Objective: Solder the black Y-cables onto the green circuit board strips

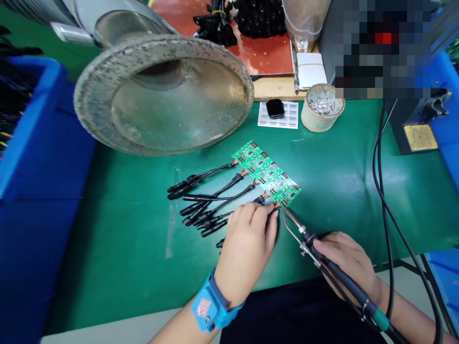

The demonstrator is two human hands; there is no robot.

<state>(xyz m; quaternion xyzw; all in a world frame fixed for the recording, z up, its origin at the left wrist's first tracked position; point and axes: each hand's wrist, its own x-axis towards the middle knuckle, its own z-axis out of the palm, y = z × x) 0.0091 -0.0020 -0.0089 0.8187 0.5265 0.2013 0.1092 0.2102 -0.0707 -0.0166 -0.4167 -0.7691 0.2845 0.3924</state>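
Note:
A row of green circuit boards [267, 172] lies on the green mat [136, 248], each with a black cable [211, 191] running off to the left. My left hand [249, 239], with a blue wrist strap [210, 306], rests on the mat with fingers curled, pinching the wires at the nearest board's edge. My right hand [349, 263] grips a soldering iron [322, 255] like a pen. Its tip [287, 216] hangs just short of the nearest board's corner, close to my left fingertips.
A large metal fume hood [165, 91] hangs over the back left. Blue bins [36, 157] stand left and right. A tape roll filled with solder scraps [322, 112], a label sheet [283, 117] and black cables [385, 200] lie at the right.

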